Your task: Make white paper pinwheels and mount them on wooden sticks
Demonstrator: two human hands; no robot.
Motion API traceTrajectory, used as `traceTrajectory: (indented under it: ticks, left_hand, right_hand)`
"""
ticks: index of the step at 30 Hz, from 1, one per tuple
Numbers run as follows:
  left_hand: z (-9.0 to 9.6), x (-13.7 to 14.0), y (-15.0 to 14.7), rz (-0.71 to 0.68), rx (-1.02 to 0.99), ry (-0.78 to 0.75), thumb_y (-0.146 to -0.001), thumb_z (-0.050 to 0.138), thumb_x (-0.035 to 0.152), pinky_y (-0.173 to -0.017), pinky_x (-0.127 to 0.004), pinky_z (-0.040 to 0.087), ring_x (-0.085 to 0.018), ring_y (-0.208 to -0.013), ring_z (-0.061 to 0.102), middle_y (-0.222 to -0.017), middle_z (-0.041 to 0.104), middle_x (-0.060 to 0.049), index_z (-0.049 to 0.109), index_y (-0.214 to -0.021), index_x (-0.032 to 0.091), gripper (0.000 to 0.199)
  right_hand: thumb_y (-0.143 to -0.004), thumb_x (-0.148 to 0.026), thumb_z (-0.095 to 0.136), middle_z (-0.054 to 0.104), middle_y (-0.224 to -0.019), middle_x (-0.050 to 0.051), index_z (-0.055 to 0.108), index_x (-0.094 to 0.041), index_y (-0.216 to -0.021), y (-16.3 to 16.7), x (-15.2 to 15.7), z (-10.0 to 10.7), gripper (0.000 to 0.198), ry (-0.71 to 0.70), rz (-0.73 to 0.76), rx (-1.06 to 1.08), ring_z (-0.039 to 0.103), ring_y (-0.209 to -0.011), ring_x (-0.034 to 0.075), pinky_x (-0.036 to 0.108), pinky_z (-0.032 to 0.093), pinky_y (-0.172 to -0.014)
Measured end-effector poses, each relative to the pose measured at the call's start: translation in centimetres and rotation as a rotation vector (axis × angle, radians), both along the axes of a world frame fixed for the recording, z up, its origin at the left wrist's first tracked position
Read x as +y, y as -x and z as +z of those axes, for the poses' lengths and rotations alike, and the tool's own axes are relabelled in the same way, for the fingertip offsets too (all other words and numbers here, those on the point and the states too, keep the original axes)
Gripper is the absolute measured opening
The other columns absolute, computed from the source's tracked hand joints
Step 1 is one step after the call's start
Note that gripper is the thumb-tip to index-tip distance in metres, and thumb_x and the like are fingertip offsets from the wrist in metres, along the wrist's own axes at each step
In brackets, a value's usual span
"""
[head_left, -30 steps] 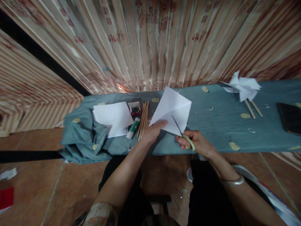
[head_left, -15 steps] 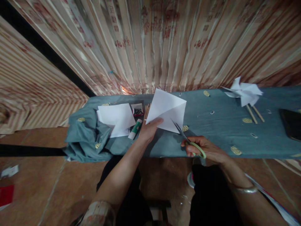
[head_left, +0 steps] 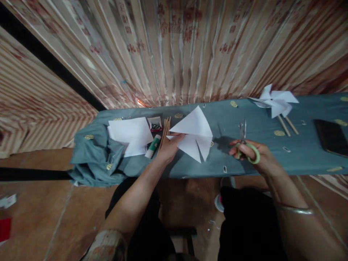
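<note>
Holds a white paper (head_left: pixel 202 132) in the left hand (head_left: pixel 170 148), above the blue-green cloth (head_left: pixel 299 161). Grips at the paper's 9 o'clock side, with left fingers closed on the edge and tips beside an open slit. Spreads most of the paper beyond those fingertips, from 1 o'clock round to 5 o'clock, with another narrow slit near 5 o'clock. Cannot tell how any fingers lie beneath the paper.

Holds scissors (head_left: pixel 254 156) in the right hand (head_left: pixel 264 151), with fingers curled around the green handles and blades pointing to 12 o'clock. Sits at 3 o'clock from the paper, apart from it. Cannot tell how far apart to call the blurred blades. Wears a bangle (head_left: pixel 297 210) on the right wrist.

Has sticks (head_left: pixel 165 131) at 11 o'clock from the left hand, a glue stick (head_left: pixel 153 146) at 9, a small box (head_left: pixel 156 121) at 10, and stacked sheets (head_left: pixel 130 130) farther out between 9 and 10. Has pinwheels (head_left: pixel 282 101) with 2 sticks at 1 o'clock from the right hand, and a phone (head_left: pixel 330 136) between 2 and 3.
</note>
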State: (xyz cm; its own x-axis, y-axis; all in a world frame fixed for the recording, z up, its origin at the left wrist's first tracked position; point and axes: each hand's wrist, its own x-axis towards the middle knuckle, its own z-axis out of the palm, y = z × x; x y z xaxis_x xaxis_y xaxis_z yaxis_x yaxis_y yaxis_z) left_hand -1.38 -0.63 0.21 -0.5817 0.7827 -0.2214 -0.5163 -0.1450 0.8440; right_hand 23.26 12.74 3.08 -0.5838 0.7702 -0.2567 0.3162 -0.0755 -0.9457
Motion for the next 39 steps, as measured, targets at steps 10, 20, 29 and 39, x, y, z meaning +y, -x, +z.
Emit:
traceTrajectory:
  ticks: [10,20,29,39]
  left_hand:
    - [-0.2,-0.3,-1.7,-0.248,-0.041,0.062,-0.048,0.086,0.025,-0.09,-0.042,0.048,-0.029,-0.092,0.067,-0.083,0.074,-0.008,0.07,-0.08,0.014,0.037]
    - [-0.7,-0.5,-2.5,-0.281,-0.055,0.096,-0.045,0.087,0.024,-0.082,-0.036,0.048,-0.022,-0.079,0.067,-0.085,0.074,-0.006,0.071,-0.085,0.012,0.045]
    - [-0.1,-0.3,-2.0,-0.342,-0.177,-0.009,-0.062,0.078,0.054,-0.092,-0.04,0.05,-0.028,-0.103,0.066,-0.096,0.074,-0.008,0.068,-0.094,0.017,0.05]
    - [-0.1,-0.4,-3.8,-0.322,-0.195,-0.009,-0.067,0.077,0.054,-0.097,-0.044,0.047,-0.028,-0.11,0.063,-0.103,0.071,-0.009,0.067,-0.095,0.018,0.047]
  right_hand:
    - [-0.057,-0.057,0.083,0.067,-0.07,0.0,0.068,-0.021,-0.089,1.7,0.3,-0.7,0.051,-0.179,-0.107,-0.017,0.057,-0.062,0.015,0.027,0.045,-0.055]
    - [-0.047,-0.043,0.091,0.071,-0.07,-0.001,0.071,-0.02,-0.084,2.6,-0.7,-1.1,0.048,0.082,0.029,0.084,0.061,-0.057,0.014,0.025,0.048,-0.053]
    - [-0.039,-0.039,0.092,0.068,-0.061,-0.003,0.069,-0.019,-0.075,3.4,-1.2,-1.0,0.047,0.054,-0.106,0.149,0.056,-0.05,0.011,0.023,0.045,-0.047]
    - [-0.047,-0.047,0.083,0.062,-0.059,-0.005,0.062,-0.02,-0.076,6.1,-1.5,-2.5,0.045,-0.122,-0.346,0.185,0.053,-0.053,0.013,0.027,0.043,-0.053]
